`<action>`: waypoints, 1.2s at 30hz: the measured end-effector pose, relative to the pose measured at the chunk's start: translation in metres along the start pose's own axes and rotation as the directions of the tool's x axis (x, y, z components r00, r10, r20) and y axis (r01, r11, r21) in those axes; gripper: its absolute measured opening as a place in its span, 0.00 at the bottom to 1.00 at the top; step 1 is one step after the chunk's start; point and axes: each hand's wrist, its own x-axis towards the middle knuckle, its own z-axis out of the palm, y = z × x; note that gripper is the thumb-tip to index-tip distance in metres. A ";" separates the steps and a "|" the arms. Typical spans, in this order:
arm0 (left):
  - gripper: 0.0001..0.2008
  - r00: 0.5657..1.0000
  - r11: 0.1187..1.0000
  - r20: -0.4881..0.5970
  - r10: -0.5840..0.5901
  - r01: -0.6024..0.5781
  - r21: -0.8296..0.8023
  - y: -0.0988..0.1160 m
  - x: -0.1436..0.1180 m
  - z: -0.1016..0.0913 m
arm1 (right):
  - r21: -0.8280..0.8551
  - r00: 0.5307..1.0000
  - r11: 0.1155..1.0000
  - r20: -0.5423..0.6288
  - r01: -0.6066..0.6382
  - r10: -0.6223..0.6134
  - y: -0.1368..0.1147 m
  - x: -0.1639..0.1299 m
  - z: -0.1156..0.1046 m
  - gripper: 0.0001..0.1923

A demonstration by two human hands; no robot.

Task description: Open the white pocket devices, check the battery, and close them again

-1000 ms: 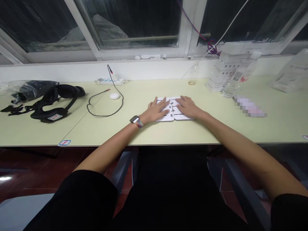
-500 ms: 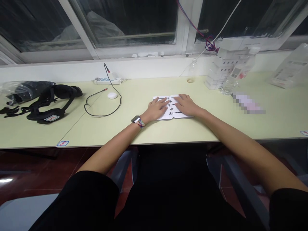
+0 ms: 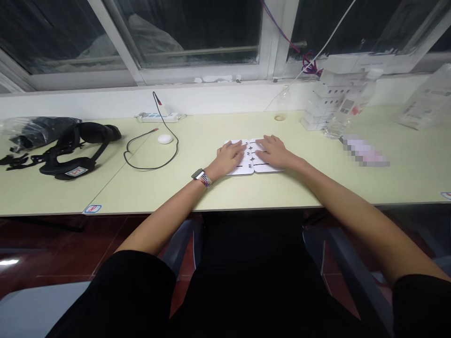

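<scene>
Several white cards (image 3: 251, 161) with black lines and small marks lie edge to edge in a block on the pale green table (image 3: 246, 192), straight ahead of me. My left hand (image 3: 228, 157) rests flat on the left cards, fingers spread, with a watch on that wrist. My right hand (image 3: 274, 151) lies flat on the right cards, fingers also apart. Neither hand grips anything.
A black strap harness (image 3: 73, 145) and a plastic bag lie at the far left. A black cable (image 3: 155, 150), a white round puck (image 3: 165, 139) and a power strip (image 3: 160, 117) sit left of centre. White boxes (image 3: 331, 103) and a clear bottle stand at the back right.
Both hands have stayed flat on the cards, with only slight finger shifts. The view has moved a little.
</scene>
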 end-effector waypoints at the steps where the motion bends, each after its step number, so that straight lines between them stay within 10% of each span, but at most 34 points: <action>1: 0.29 1.000 1.000 -0.016 -0.001 0.001 0.006 0.000 -0.003 -0.004 | 0.024 0.999 1.000 -0.043 0.015 -0.014 -0.001 0.000 -0.004 0.36; 5: 0.26 0.988 0.998 -0.140 0.064 -0.064 0.003 -0.004 -0.017 -0.025 | 0.107 0.944 0.958 -0.232 0.265 -0.235 -0.016 -0.011 -0.014 0.25; 9: 0.17 0.968 0.981 -0.168 0.185 -0.192 -0.021 -0.001 -0.039 -0.042 | 0.029 0.826 0.836 -0.182 0.547 -0.534 -0.040 -0.032 -0.001 0.13; 23: 0.18 0.967 0.951 -0.011 0.253 -0.250 -0.180 0.029 -0.111 -0.044 | -0.055 0.618 0.651 -0.263 0.757 -0.741 -0.059 -0.069 0.021 0.12; 36: 0.15 0.992 0.760 -0.046 -0.114 0.057 -0.648 0.016 -0.095 -0.028 | 0.173 0.685 0.663 -0.169 0.729 -0.709 -0.058 -0.070 0.011 0.30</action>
